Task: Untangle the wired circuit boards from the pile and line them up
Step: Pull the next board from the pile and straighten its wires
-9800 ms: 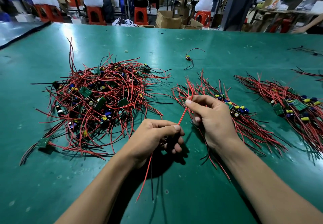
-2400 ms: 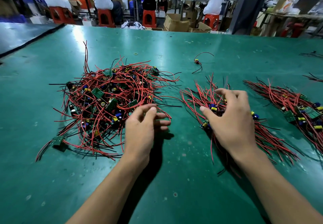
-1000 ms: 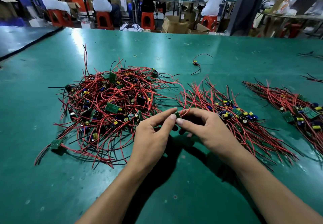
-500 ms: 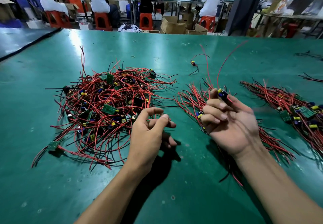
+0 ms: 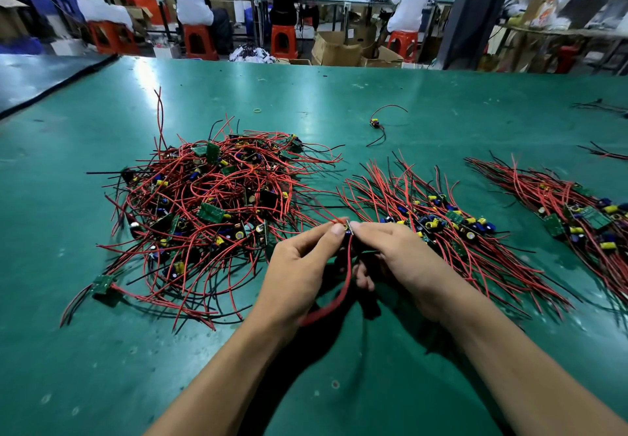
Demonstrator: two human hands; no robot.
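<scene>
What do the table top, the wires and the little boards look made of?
Table top: green mat, perhaps rubber or vinyl; semi-gloss glare, scuff marks.
Wires: smooth red and black plastic-looking insulation, bending in loose curves.
Boards: flat, stiff green laminate, seemingly matte.

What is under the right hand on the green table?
Red and black wires of the middle row pass under the right hand and come out beside its wrist. Whether boards lie beneath the palm is hidden. Its fingers pinch a small board.
</scene>
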